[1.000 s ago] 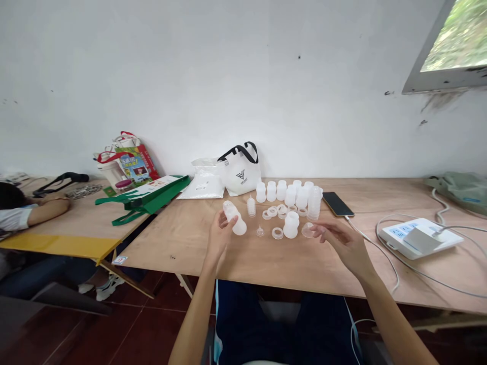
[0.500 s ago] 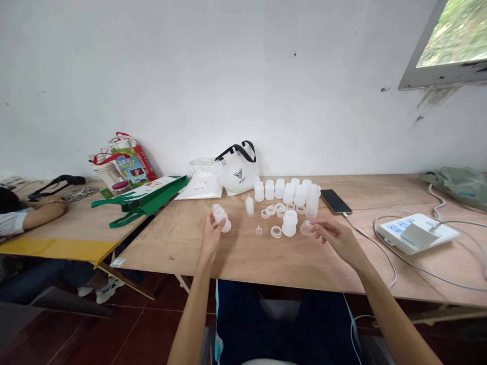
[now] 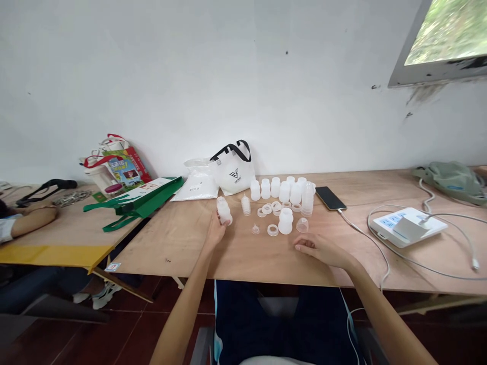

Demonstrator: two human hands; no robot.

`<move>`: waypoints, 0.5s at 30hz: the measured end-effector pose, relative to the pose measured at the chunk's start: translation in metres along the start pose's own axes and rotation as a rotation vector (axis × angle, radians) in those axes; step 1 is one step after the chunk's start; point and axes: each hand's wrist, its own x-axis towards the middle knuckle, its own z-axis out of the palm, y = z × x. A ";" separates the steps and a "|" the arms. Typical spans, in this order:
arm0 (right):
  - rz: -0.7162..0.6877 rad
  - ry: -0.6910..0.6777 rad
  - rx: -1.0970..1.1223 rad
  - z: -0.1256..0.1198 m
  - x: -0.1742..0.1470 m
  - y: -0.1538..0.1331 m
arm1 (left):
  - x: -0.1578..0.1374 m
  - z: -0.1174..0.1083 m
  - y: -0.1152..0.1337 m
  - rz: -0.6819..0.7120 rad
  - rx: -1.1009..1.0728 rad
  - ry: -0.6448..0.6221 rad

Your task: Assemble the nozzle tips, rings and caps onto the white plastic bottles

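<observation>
My left hand (image 3: 216, 232) is closed round the lower part of a frosted white baby bottle (image 3: 224, 209) with a clear top, tilted a little. Loosely bent, my right hand (image 3: 317, 248) rests low over the wood with nothing in its grasp and a gap between thumb and fingers. Just beyond it lies a clear dome cap (image 3: 302, 225). Beside the cap stands a bottle body (image 3: 285, 221) without a top. A collar ring (image 3: 273, 230) and a clear nipple (image 3: 255, 229) lie to its left. Farther back are a stack of nipples (image 3: 246, 205) and several loose rings (image 3: 276, 207).
Several bottle bodies (image 3: 275, 187) line the back beside stacked clear caps (image 3: 307, 199). A phone (image 3: 331, 198) on a cable and a white power strip (image 3: 409, 226) sit right. White bags (image 3: 235, 175) and a green bag (image 3: 152, 197) stand left. A person's arm (image 3: 36, 217) rests on the neighbouring table.
My right hand has let go of the clear dome cap, which now lies on the table, and has drawn back toward me. The bottle in my left hand is more upright. The view has shifted slightly.
</observation>
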 end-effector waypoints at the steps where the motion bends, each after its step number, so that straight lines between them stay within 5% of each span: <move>1: -0.003 -0.001 -0.015 0.001 0.001 0.001 | 0.006 0.001 0.001 0.001 0.002 -0.012; 8: -0.024 0.018 -0.113 0.007 0.003 0.002 | 0.035 0.018 0.011 0.024 0.009 -0.052; 15: -0.021 0.039 -0.165 0.012 0.005 0.003 | 0.031 0.031 0.035 0.049 -0.001 0.005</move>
